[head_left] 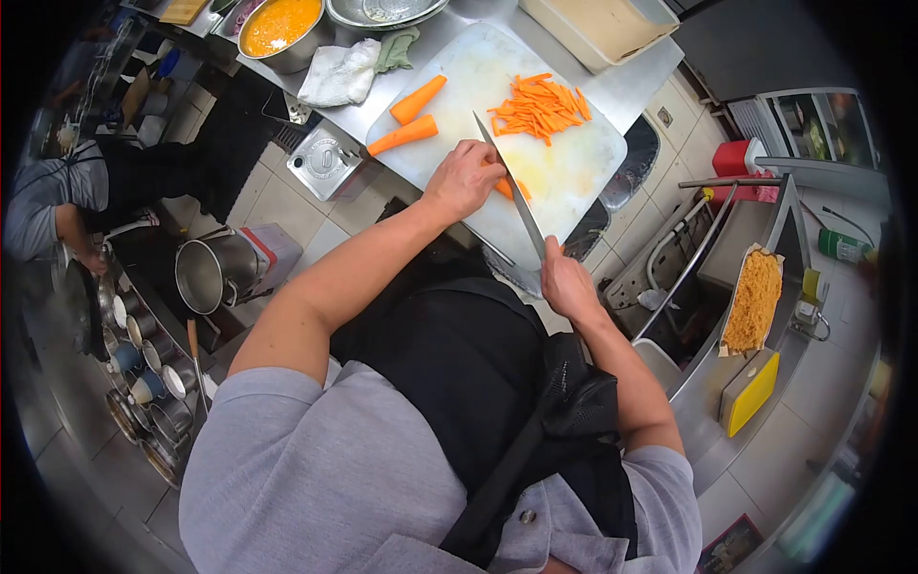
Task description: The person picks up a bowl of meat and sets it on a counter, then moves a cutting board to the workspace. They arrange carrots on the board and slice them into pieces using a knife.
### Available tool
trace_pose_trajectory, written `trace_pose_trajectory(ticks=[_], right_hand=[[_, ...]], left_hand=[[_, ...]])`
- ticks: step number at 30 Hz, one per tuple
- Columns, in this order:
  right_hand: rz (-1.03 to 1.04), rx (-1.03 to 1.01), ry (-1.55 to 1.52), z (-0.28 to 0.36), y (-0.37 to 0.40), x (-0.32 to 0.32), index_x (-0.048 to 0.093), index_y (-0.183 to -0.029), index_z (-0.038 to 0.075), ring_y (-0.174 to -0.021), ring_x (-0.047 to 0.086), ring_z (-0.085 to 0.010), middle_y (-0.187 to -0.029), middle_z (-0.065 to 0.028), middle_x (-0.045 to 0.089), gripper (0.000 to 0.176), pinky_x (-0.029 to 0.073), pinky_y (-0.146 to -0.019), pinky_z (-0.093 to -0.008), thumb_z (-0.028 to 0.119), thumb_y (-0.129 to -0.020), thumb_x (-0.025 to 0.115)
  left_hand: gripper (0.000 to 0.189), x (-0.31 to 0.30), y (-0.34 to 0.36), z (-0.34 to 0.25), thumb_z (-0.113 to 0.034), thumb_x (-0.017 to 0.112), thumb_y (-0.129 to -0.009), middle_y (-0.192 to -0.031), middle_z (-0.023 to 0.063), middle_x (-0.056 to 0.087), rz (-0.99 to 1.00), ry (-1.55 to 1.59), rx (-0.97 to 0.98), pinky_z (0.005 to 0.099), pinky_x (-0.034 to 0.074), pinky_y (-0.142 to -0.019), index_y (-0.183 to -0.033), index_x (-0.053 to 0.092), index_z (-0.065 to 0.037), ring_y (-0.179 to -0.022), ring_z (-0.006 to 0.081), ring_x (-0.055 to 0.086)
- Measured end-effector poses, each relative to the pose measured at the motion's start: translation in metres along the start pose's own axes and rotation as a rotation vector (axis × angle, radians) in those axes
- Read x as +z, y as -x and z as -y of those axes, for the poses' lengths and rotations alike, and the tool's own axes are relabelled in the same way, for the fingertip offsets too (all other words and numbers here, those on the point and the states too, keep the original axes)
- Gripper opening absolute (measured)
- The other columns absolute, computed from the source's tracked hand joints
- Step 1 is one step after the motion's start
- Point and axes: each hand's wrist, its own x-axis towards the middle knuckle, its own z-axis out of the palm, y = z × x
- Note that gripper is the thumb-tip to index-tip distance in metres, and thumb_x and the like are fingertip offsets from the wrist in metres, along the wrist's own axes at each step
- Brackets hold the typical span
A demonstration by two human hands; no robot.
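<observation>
My right hand (568,279) is wrapped round the handle of a long kitchen knife (521,204). The blade slants up and left over a white cutting board (579,172). With bent fingers, my left hand (465,179) presses a piece of carrot (517,190) onto the board, right beside the blade. Part of that piece is hidden by the fingers and the knife. Two peeled carrots, a near one (403,136) and a far one (418,99), lie at the board's left. A heap of carrot sticks (540,107) lies toward its far right.
Past the board are a white cloth (341,74), a bowl of orange liquid (280,27) and a cream tub (602,29). A large pot (204,275) stands low at left, near another person (59,196). At right, a tray of orange crumbs (753,301) rests on a metal counter.
</observation>
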Motion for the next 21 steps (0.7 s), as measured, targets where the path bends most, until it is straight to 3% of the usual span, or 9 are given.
trace_pose_trajectory(ticks=[4, 6, 11, 17, 21], right_hand=[[0.0, -0.021, -0.013, 0.004, -0.015, -0.003, 0.039, -0.109, 0.001, -0.076, 0.064, -0.0551, -0.075, -0.0329, 0.064, 0.019, 0.047, -0.071, -0.0638, 0.005, -0.093, 0.049], [0.015, -0.011, -0.013, 0.009, -0.009, -0.018, 0.039, -0.109, 0.001, -0.077, 0.064, -0.0551, -0.075, -0.033, 0.064, 0.019, 0.047, -0.071, -0.0638, 0.006, -0.093, 0.049], [0.028, 0.019, -0.023, 0.017, 0.023, -0.034, 0.038, -0.111, 0.001, -0.075, 0.063, -0.0546, -0.072, -0.0327, 0.062, 0.023, 0.046, -0.07, -0.0636, 0.013, -0.099, 0.053], [0.045, 0.025, -0.049, 0.014, -0.01, 0.001, 0.039, -0.109, 0.001, -0.078, 0.065, -0.0542, -0.076, -0.033, 0.065, 0.02, 0.047, -0.072, -0.0637, 0.01, -0.096, 0.051], [0.05, 0.04, -0.025, 0.02, -0.009, -0.012, 0.039, -0.109, 0.001, -0.078, 0.065, -0.0539, -0.076, -0.0323, 0.065, 0.019, 0.047, -0.072, -0.0633, 0.01, -0.097, 0.051]], left_hand=[[0.008, -0.003, 0.0, 0.003, -0.012, 0.067, -0.087, -0.102, 0.0061, 0.063, 0.019, -0.003, 0.01, 0.0394, 0.053, -0.091, -0.09, 0.073, -0.009, -0.107, 0.0284, 0.059], [0.014, -0.004, -0.002, 0.006, -0.005, 0.074, -0.081, -0.104, 0.006, 0.064, 0.052, 0.016, 0.004, 0.0388, 0.053, -0.092, -0.095, 0.074, -0.009, -0.107, 0.0299, 0.06], [0.015, -0.003, -0.002, 0.009, -0.005, 0.075, -0.081, -0.104, 0.006, 0.064, 0.043, 0.015, 0.009, 0.0383, 0.054, -0.091, -0.095, 0.074, -0.008, -0.106, 0.0296, 0.06], [0.017, -0.006, -0.003, 0.01, -0.004, 0.075, -0.08, -0.106, 0.0063, 0.063, 0.049, 0.05, 0.003, 0.0384, 0.054, -0.091, -0.096, 0.074, -0.009, -0.106, 0.0294, 0.061], [0.018, -0.01, -0.004, 0.014, -0.002, 0.075, -0.079, -0.106, 0.0069, 0.063, 0.055, 0.056, 0.006, 0.0384, 0.054, -0.09, -0.096, 0.074, -0.009, -0.106, 0.0299, 0.061]])
